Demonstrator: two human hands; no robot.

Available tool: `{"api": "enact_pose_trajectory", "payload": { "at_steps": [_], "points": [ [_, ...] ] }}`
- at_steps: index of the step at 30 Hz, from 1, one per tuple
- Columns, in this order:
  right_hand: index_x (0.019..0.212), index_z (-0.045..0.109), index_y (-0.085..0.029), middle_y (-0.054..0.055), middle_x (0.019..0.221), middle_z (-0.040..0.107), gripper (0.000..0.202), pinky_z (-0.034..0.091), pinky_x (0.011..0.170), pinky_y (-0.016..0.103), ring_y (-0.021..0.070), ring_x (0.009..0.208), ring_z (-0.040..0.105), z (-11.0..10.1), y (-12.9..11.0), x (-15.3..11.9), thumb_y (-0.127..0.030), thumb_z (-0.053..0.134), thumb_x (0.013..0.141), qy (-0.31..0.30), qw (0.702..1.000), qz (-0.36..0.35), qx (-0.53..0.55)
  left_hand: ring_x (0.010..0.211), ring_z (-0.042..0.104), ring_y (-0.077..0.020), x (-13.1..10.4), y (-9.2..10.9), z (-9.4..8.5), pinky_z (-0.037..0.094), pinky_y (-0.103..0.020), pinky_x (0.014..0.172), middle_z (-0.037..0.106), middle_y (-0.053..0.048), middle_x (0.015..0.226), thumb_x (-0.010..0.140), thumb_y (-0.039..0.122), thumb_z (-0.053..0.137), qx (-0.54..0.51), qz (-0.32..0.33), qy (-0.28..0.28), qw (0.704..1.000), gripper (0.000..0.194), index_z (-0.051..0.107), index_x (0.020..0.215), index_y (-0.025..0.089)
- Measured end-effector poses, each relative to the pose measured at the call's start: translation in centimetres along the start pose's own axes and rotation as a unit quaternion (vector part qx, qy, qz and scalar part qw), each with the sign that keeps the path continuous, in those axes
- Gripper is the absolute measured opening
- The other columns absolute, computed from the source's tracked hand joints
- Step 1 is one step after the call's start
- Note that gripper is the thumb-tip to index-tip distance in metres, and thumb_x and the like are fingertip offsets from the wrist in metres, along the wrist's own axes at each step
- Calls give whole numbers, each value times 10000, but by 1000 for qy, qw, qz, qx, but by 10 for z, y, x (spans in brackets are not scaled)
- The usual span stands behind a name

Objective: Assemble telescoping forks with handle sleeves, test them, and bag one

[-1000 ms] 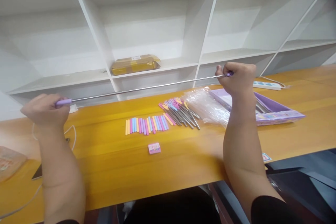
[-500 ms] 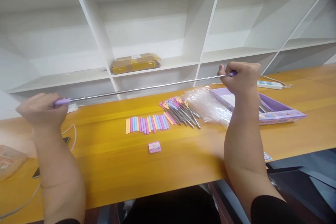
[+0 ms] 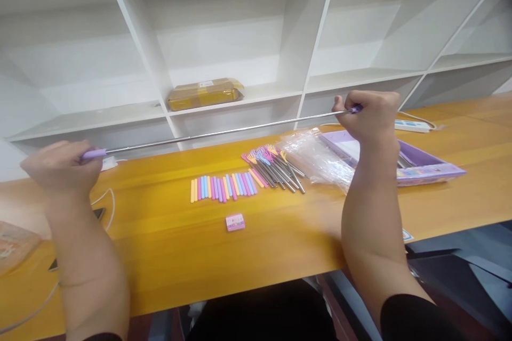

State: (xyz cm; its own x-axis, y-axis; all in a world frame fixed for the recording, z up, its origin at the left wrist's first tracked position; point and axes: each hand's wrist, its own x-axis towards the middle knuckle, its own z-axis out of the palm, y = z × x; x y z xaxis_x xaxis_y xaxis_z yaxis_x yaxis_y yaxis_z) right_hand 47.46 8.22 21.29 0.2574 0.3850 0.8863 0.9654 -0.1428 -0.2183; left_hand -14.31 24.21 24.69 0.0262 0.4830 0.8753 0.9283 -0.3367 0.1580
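A telescopic back scratcher [image 3: 240, 130] is drawn out long, spanning the space between my fists above the table. My left hand [image 3: 62, 168] is closed round its purple grip. My right hand [image 3: 372, 117] is closed on the other end, where a bit of purple shows and the rest is hidden by the fingers. Below the rod lies a row of coloured grips [image 3: 224, 188] in yellow, pink, blue and purple. To their right, a pile of metal rods with coloured claw heads [image 3: 276, 168] rests on the tabletop. A small pink box [image 3: 235, 222] sits nearer to me.
Clear plastic wrapping [image 3: 316, 157] and a purple tray [image 3: 432, 171] lie at right, partly behind my forearm. A power strip [image 3: 412, 126] is beyond. A taped brown parcel [image 3: 206, 94] sits on the white shelf. At left are a cable [image 3: 114, 205] and a plastic bag [image 3: 16, 248].
Both fists keep hold of the extended back scratcher, almost unmoved; my left hand is slightly further left. The view has shifted a little. Things on the table lie as before.
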Motion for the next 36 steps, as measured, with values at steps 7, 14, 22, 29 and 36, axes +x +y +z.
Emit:
{"api": "enact_pose_trajectory", "payload": {
  "at_steps": [7,14,22,29,36],
  "points": [
    [619,317,-252,-27,574,331,438,326,655,309,148,602,286,2,-1,-1,-351,596,943,-9,1000,-2,3,586,220,-161,-1,-3,7,152,-336,614,180,21,536,662,322,617,35,110,24,993,295,383,508,227],
    [646,333,-245,8,630,486,420,354,701,291,165,645,440,22,-53,-6,-289,579,984,-85,995,-43,11,661,331,-187,-20,72,26,173,-354,653,335,-12,581,783,261,632,25,83,-75,993,282,451,571,222],
    [832,650,-233,60,831,719,190,256,661,310,205,753,568,62,-173,-64,-108,527,906,-196,970,-113,87,630,445,-205,-90,172,64,161,-374,618,520,-60,615,910,271,593,-1,75,-210,975,360,443,588,214],
    [922,693,-227,68,881,742,175,194,642,326,205,734,549,78,-197,-92,-121,555,940,-260,948,-140,120,627,473,-208,-89,171,64,156,-364,606,568,-64,625,878,239,612,31,100,-221,970,307,501,594,211],
    [1001,725,-231,75,916,735,188,228,666,326,216,777,585,77,-197,-90,-164,552,975,-279,943,-140,117,635,504,-212,-89,169,68,167,-356,607,591,-69,624,923,283,621,32,130,-226,965,343,550,595,214]
  ]
}}
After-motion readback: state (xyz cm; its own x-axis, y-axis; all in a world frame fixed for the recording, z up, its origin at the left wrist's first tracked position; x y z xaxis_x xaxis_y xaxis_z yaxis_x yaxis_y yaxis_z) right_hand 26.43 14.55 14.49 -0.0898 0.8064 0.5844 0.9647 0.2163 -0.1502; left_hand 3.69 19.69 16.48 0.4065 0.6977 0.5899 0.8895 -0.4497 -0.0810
